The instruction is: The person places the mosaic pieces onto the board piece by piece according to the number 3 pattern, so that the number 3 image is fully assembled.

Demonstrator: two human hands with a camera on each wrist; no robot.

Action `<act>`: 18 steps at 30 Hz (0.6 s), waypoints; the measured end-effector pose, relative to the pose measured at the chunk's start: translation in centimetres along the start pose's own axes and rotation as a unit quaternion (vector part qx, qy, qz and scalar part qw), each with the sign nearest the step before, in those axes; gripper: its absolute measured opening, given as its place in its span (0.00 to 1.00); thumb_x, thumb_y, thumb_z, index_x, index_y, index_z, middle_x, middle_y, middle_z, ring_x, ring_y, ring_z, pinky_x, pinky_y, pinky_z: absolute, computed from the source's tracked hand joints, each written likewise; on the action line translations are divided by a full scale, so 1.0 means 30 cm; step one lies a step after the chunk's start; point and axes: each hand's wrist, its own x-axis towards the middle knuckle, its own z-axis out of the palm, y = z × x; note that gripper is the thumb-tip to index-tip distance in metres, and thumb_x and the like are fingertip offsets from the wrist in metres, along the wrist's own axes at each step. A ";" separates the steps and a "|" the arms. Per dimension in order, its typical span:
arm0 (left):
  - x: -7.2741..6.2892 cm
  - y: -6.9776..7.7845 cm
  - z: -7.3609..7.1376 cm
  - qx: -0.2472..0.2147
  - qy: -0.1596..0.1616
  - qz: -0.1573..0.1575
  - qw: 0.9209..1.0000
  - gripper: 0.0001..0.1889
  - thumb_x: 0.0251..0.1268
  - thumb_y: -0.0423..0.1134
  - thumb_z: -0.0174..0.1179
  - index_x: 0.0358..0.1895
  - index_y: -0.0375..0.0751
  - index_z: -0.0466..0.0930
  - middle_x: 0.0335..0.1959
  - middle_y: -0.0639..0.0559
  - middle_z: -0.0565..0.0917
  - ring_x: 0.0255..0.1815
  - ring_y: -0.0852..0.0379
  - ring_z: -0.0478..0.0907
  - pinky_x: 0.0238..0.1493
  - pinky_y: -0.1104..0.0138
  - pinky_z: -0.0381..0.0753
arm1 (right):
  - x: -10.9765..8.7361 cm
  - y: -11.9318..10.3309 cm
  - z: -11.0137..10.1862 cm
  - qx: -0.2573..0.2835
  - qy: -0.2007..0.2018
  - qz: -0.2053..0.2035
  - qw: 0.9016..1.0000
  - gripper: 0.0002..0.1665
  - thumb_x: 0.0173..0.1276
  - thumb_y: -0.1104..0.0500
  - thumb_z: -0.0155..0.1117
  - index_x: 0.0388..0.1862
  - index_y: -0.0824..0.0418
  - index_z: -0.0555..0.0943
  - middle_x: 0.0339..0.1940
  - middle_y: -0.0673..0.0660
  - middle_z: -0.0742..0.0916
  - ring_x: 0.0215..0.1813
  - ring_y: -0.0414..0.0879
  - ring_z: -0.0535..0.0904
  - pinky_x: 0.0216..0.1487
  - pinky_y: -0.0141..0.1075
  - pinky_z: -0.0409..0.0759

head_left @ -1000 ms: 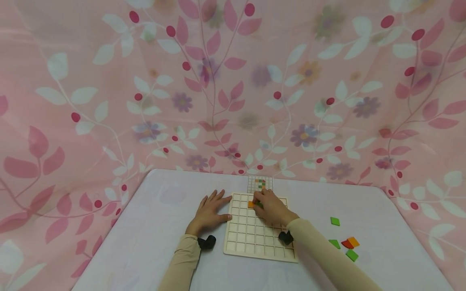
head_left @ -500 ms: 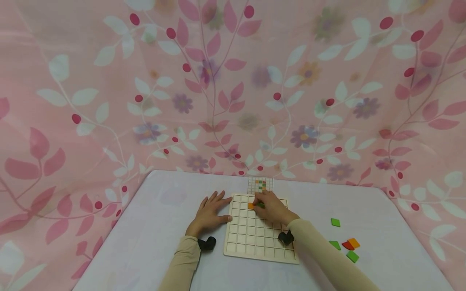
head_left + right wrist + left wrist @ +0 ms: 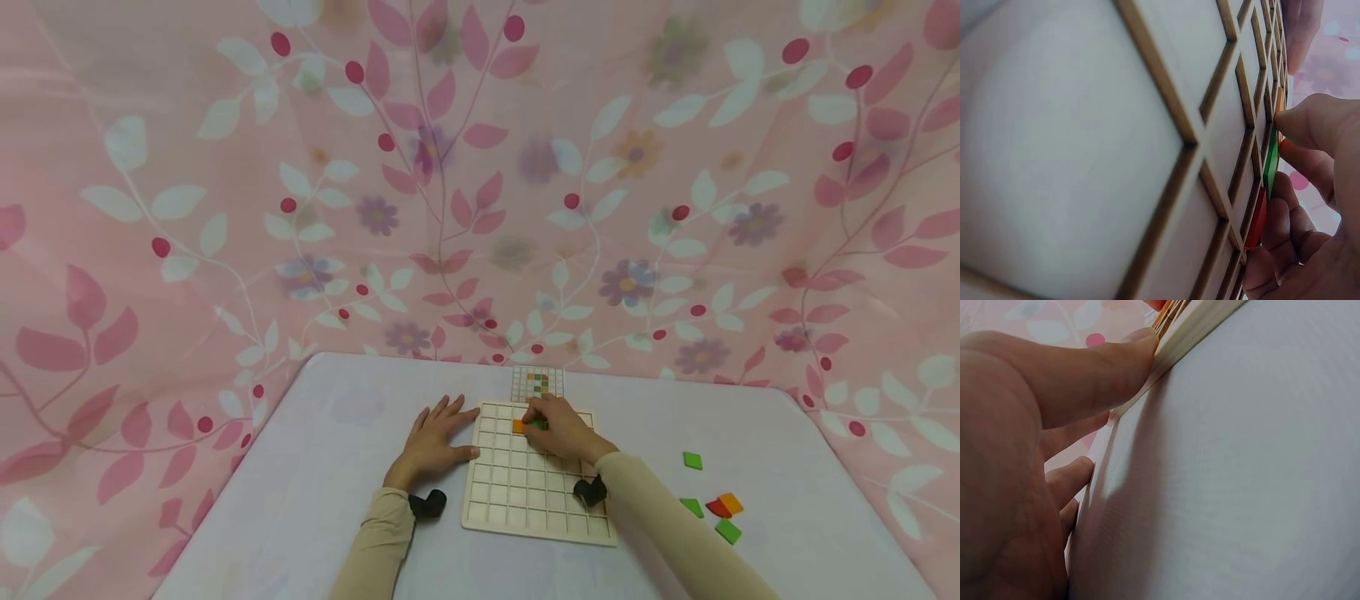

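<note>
A pale wooden grid board (image 3: pixel 517 500) lies on the table, its cells divided by raised ridges. My left hand (image 3: pixel 430 442) is spread at its left side, thumb and index finger touching the edge; the left wrist view shows the thumb (image 3: pixel 1104 372) against the rim. Over the board's far part, my right hand (image 3: pixel 562 429) pinches a green tile (image 3: pixel 1270 159) with thumb and index finger, the other fingers curled nearby. An orange tile (image 3: pixel 518 427) sits in a cell just left of it. In the right wrist view, a red tile (image 3: pixel 1257 222) lies beside the green one, partly behind fingers.
Behind the board lies a small printed grid card (image 3: pixel 537 382) with coloured squares. To the right, on the white tablecloth (image 3: pixel 315 467), are loose pieces: a green tile (image 3: pixel 692 460), a green triangle (image 3: pixel 692 507), an orange tile (image 3: pixel 730 503) against a red piece (image 3: pixel 717 507), another green tile (image 3: pixel 727 531).
Both hands keep nearly the same places on the board. The whole head view has shifted by a few pixels, with the scene sitting slightly lower.
</note>
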 end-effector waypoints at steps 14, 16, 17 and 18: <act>0.000 -0.001 0.000 0.002 -0.008 -0.011 1.000 0.38 0.67 0.54 0.70 0.79 0.48 0.72 0.85 0.40 0.62 0.88 0.34 0.50 0.83 0.32 0.45 | -0.001 0.011 0.005 0.016 0.008 -0.018 1.000 0.04 0.75 0.59 0.68 0.45 0.56 0.85 0.45 0.51 0.86 0.46 0.43 0.75 0.53 0.42 0.74; -0.001 -0.003 0.003 -0.002 -0.005 -0.006 1.000 0.38 0.67 0.53 0.70 0.79 0.47 0.72 0.85 0.39 0.62 0.88 0.33 0.50 0.82 0.32 0.44 | -0.001 0.015 0.005 0.021 0.008 -0.022 1.000 0.04 0.75 0.59 0.68 0.46 0.56 0.85 0.45 0.51 0.86 0.47 0.45 0.76 0.54 0.43 0.75; -0.002 -0.003 0.004 -0.004 -0.003 -0.004 1.000 0.38 0.67 0.53 0.70 0.78 0.46 0.73 0.85 0.39 0.63 0.87 0.33 0.51 0.82 0.31 0.45 | -0.001 0.018 0.004 0.024 0.007 -0.023 0.999 0.05 0.75 0.59 0.67 0.46 0.56 0.85 0.46 0.52 0.87 0.49 0.46 0.78 0.55 0.43 0.77; -0.002 -0.003 0.005 -0.006 -0.001 -0.002 1.000 0.38 0.67 0.52 0.70 0.78 0.46 0.73 0.84 0.38 0.63 0.87 0.32 0.51 0.82 0.31 0.45 | -0.002 0.020 0.003 0.030 0.007 -0.024 0.999 0.05 0.76 0.59 0.67 0.47 0.57 0.85 0.47 0.52 0.87 0.51 0.47 0.79 0.56 0.44 0.78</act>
